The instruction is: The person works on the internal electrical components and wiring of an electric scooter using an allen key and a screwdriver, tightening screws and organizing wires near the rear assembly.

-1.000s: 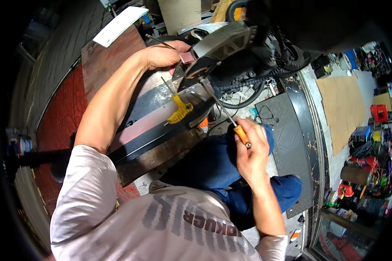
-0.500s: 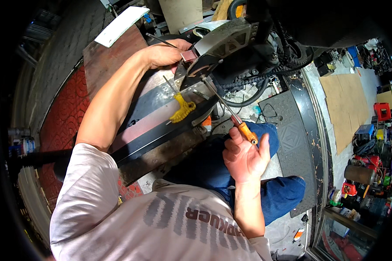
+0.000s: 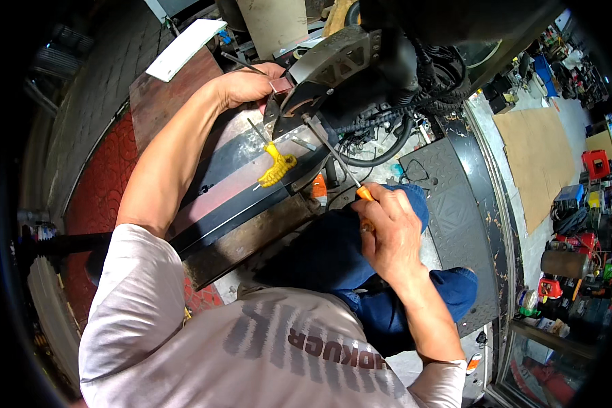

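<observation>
My right hand (image 3: 392, 228) is closed round the orange handle of a long screwdriver (image 3: 340, 160), whose shaft slants up and left to a dark curved bracket (image 3: 302, 105). My left hand (image 3: 248, 87) is at the far side of that bracket, beside a small reddish block (image 3: 281, 85); its fingers curl in and are partly hidden, so what they grip does not show. A thin dark rod (image 3: 241, 62) sticks out past this hand. Between my arms, a yellow T-handled driver (image 3: 277, 166) lies on a long grey and pinkish panel (image 3: 214, 197).
A grey metal frame part (image 3: 340, 61) with cut-outs and dark machinery with cables stand ahead. A white slab (image 3: 187, 51) rests on a brown board (image 3: 170, 88) at far left. At right are a black ramp plate (image 3: 449, 217), cardboard (image 3: 534, 160) and crowded tools (image 3: 578, 251).
My right hand has turned over and closed round the screwdriver handle, where its palm faced up with loosely spread fingers. My left hand stays at the bracket; the whole view has shifted slightly.
</observation>
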